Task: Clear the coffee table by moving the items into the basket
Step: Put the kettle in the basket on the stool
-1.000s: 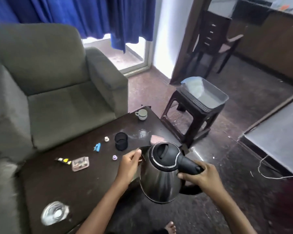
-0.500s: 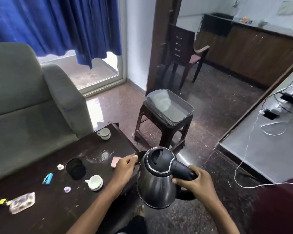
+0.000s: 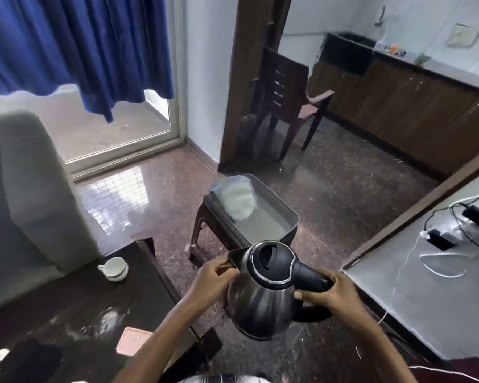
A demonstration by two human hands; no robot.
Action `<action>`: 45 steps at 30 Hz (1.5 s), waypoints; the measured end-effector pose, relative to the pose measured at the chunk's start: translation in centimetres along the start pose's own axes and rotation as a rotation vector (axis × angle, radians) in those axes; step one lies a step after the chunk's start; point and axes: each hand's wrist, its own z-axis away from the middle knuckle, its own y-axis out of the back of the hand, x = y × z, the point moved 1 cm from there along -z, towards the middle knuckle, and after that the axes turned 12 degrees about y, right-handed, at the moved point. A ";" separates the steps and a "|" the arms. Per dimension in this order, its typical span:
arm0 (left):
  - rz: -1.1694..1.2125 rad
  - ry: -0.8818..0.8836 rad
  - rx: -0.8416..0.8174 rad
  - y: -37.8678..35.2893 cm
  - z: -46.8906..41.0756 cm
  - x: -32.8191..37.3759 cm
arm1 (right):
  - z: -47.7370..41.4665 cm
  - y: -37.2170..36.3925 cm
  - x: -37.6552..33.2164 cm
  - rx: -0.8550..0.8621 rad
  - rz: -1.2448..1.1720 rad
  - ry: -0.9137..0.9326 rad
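Coffee table [image 3: 75, 313]: left of the left fingers; cup [image 3: 114, 268] on it, uncleared.
Basket [image 3: 293, 217]: beyond both sets of fingers, likely drop spot.
Kettle [image 3: 260, 308]: airborne between the fingers, upright; weight suits two hands.
Right hand [image 3: 335, 294]: fingers wrapped round handle [image 3: 310, 277].
Left hand [image 3: 213, 280]: fingers pinch spout [image 3: 237, 259], steadying.

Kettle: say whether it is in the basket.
Out. The kettle is held in the air, left hand at its spout, right hand on its handle, short of the basket.
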 end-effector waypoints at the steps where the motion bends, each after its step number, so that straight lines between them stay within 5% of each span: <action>1: -0.003 -0.002 -0.004 -0.3 -1.4 0.8 | -1.7 0.8 0.3 -0.007 0.016 -0.009; 8: 0.060 0.014 0.064 -2.2 -11.0 6.3 | -15.8 5.6 1.5 -0.225 0.084 0.102; 15: 0.151 0.237 0.257 -6.0 -17.4 8.3 | -31.4 7.8 5.2 -0.578 0.236 0.215; 21: 0.268 0.367 0.217 -8.8 -22.7 7.8 | -41.0 6.3 9.3 -0.780 0.307 0.330; 32: 0.443 0.618 0.276 -11.4 -26.6 4.9 | -45.2 3.0 15.3 -0.971 0.323 0.262; 45: 0.527 0.712 0.261 -13.0 -27.5 3.3 | -44.3 2.6 18.1 -0.963 0.350 0.272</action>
